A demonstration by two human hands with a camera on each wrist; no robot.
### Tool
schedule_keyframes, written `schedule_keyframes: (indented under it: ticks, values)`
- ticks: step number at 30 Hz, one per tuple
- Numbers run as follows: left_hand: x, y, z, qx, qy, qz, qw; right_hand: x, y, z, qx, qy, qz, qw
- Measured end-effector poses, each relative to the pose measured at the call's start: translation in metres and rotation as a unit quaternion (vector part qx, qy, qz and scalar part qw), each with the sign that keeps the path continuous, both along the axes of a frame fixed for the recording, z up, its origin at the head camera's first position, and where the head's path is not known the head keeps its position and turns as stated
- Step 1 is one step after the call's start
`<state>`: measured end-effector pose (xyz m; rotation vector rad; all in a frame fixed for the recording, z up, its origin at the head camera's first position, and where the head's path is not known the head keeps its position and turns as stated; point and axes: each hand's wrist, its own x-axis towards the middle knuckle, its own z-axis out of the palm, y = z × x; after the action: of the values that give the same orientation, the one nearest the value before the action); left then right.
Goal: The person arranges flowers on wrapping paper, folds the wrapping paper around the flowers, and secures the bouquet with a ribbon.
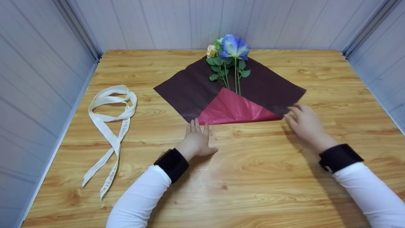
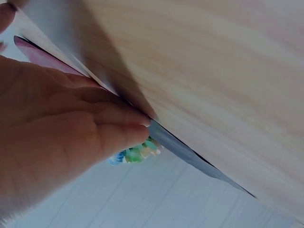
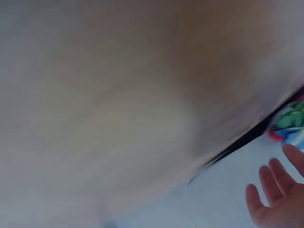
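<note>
A sheet of dark wrapping paper (image 1: pixel 269 82) lies on the table, its near corner folded up to show a red underside (image 1: pixel 235 109). On it rest artificial flowers, a blue bloom (image 1: pixel 234 47) and a smaller cream one (image 1: pixel 211 51), their lower stems hidden beneath the fold. My left hand (image 1: pixel 196 141) touches the left end of the folded edge with straight fingers, thumb spread; the left wrist view shows this hand (image 2: pixel 71 118) low along the paper's edge. Beside the fold's right end hovers my right hand (image 1: pixel 305 123), its fingers loosely bent; in the right wrist view that hand (image 3: pixel 280 199) holds nothing.
A loosely looped white ribbon (image 1: pixel 109 134) with printed lettering lies left of the paper on the wooden table (image 1: pixel 240 183). Pale panel walls (image 1: pixel 152 25) enclose the table at the back and both sides. The blue bloom reaches the back edge.
</note>
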<state>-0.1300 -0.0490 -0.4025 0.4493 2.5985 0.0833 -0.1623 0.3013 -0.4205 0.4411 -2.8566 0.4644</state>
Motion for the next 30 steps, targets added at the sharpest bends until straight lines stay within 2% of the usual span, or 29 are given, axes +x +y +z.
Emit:
schedule_keyframes:
  ticks: [2, 4, 7, 9, 12, 15, 18, 22, 26, 30]
  values:
    - [0.001, -0.001, -0.001, -0.005, 0.000, 0.002, 1.0000, -0.008, -0.026, -0.001, -0.018, -0.019, 0.038, 0.9989]
    - [0.001, -0.001, -0.002, -0.006, 0.000, 0.005, 1.0000, -0.015, -0.055, -0.003, -0.007, -0.057, 0.093, 0.9941]
    - [0.001, 0.001, -0.004, -0.002, -0.002, 0.005, 1.0000, -0.023, -0.091, -0.007, 0.029, -0.132, 0.152, 0.9792]
    - [0.001, 0.003, -0.005, 0.004, -0.003, 0.003, 1.0000, -0.027, -0.104, -0.009, 0.057, -0.173, 0.166, 0.9691]
    - [0.000, 0.007, -0.005, 0.003, -0.002, 0.000, 1.0000, -0.032, -0.113, -0.013, 0.090, -0.212, 0.157, 0.9604]
    - [0.000, 0.008, -0.004, -0.007, 0.001, -0.001, 1.0000, -0.034, -0.114, -0.018, 0.100, -0.209, 0.162, 0.9594]
    - [0.001, 0.006, -0.002, -0.014, -0.001, -0.001, 0.9999, -0.034, -0.114, -0.022, 0.094, -0.188, 0.175, 0.9619]
    - [-0.001, -0.001, 0.002, 0.010, -0.014, 0.016, 0.9997, -0.035, -0.116, -0.026, 0.082, -0.169, 0.192, 0.9632]
    - [-0.008, -0.013, 0.002, 0.044, -0.009, 0.066, 0.9968, -0.036, -0.118, -0.029, 0.083, -0.166, 0.203, 0.9615]
    - [-0.019, -0.028, -0.001, 0.033, 0.023, 0.132, 0.9904, -0.037, -0.120, -0.029, 0.090, -0.164, 0.202, 0.9614]
